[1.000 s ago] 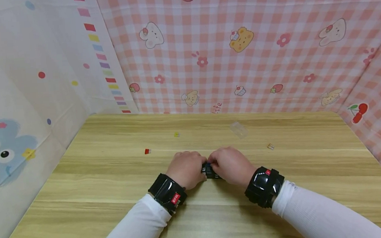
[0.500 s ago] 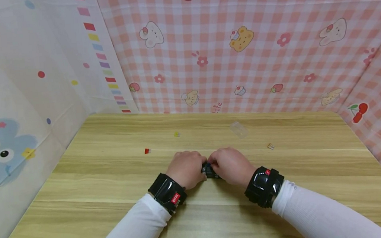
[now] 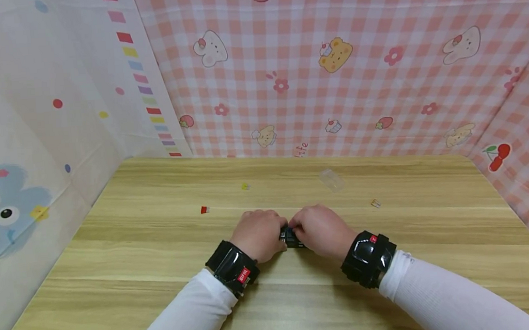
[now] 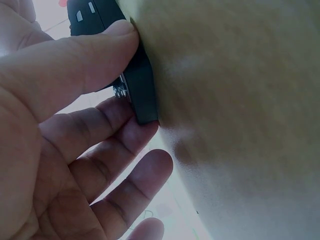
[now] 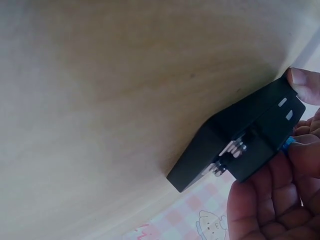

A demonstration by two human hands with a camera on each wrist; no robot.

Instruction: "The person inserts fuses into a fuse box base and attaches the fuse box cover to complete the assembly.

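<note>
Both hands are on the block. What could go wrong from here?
The block could skid if the left hand loses its grip. The blue piece, mostly hidden by the right hand, might tilt unnoticed. The clear piece is hard to see on the table, so it may get knocked.

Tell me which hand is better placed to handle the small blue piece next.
The right hand, most likely: it appears to pinch the small blue piece against the black block. The left hand grips the block's other end, so it seems better suited to steadying.
</note>
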